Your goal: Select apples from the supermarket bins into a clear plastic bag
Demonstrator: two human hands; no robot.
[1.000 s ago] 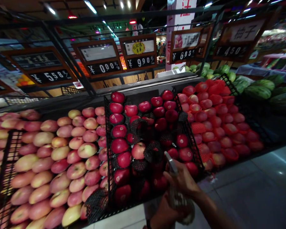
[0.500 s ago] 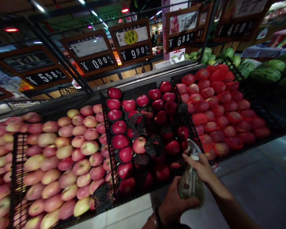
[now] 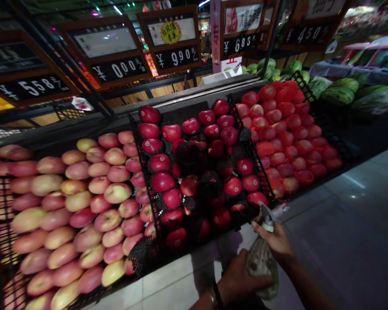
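Since the earlier frame, both hands and the plastic bag (image 3: 261, 262) have shifted right and lower, clear of the dark red apples (image 3: 194, 172) and over the floor tiles (image 3: 342, 224). Left hand (image 3: 237, 280) is closed around the bag's lower body from beneath. Right hand (image 3: 276, 241) is pinched shut on the bag's gathered neck. Bag hangs between the two hands, just in front of the black wire bin (image 3: 261, 181). Pale pink apples (image 3: 84, 202) lie well to the left.
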